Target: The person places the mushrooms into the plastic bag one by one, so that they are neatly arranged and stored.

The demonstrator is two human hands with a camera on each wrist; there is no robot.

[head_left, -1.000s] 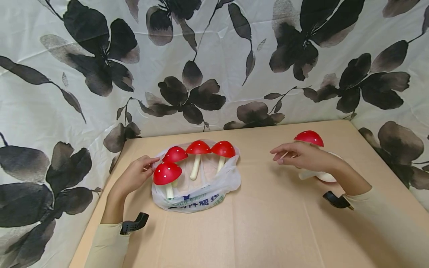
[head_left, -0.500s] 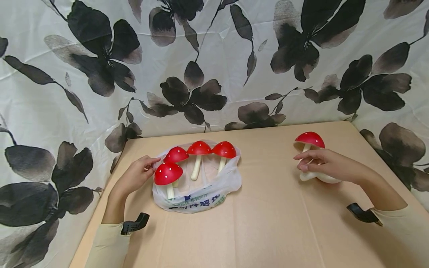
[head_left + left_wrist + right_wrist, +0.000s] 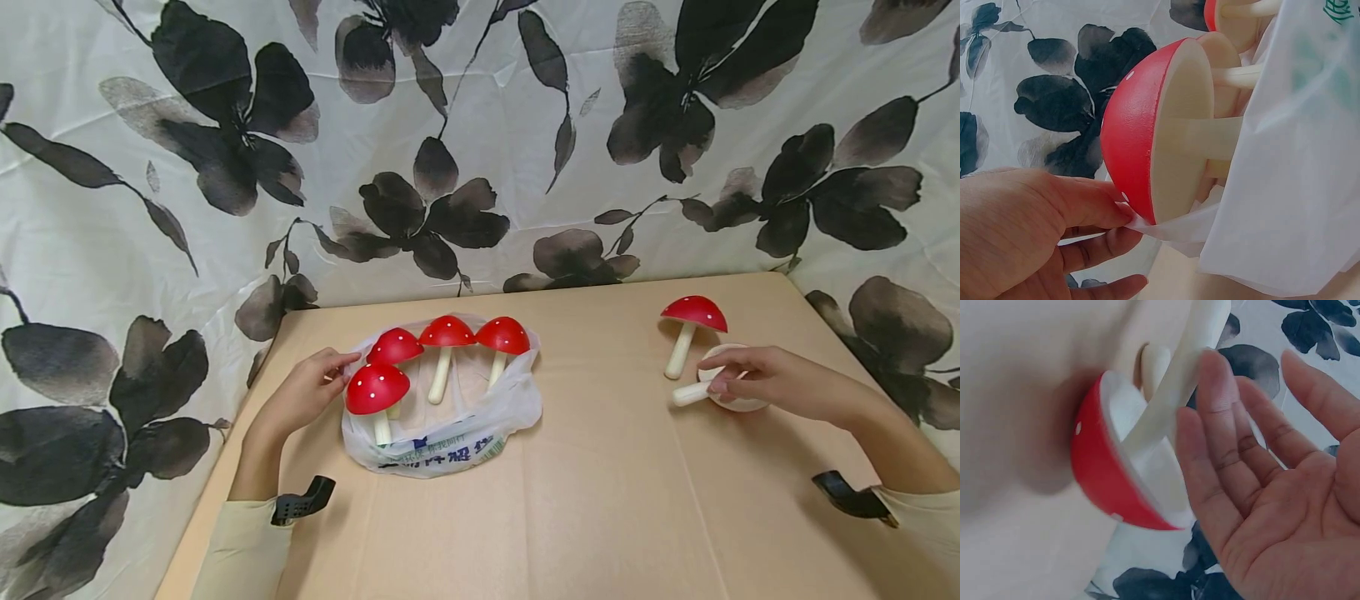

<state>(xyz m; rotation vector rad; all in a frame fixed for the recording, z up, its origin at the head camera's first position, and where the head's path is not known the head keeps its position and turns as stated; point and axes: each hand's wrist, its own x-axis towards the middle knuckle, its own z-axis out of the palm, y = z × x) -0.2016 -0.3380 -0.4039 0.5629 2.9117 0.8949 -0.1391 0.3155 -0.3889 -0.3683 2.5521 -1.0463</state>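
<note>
A white plastic bag (image 3: pixel 480 425) with printed lettering lies on the table, holding several toy mushrooms (image 3: pixel 376 389) with red, white-dotted caps and pale stems. At its left edge, my left hand (image 3: pixel 303 392) pinches the thin plastic between thumb and fingertips, right below a red cap (image 3: pixel 1135 125) in the left wrist view. On the right, a mushroom (image 3: pixel 1107 465) rests on its cap, hollow side up, its stem slanting. My right hand (image 3: pixel 780 383) is over it with fingers spread, fingertips right at the stem (image 3: pixel 1169 394). Another mushroom (image 3: pixel 693 313) lies just beyond.
The light wooden table (image 3: pixel 600 500) ends at a far edge against a hanging cloth (image 3: pixel 555 217) printed with dark flowers. More cloth drops down on both sides. Black bands (image 3: pixel 303 500) are worn on the wrists over pale sleeves.
My right hand has moved right and slightly nearer, from beside the two loose mushrooms to over the cap-down one, uncovering the farther mushroom. The left hand keeps its place at the bag.
</note>
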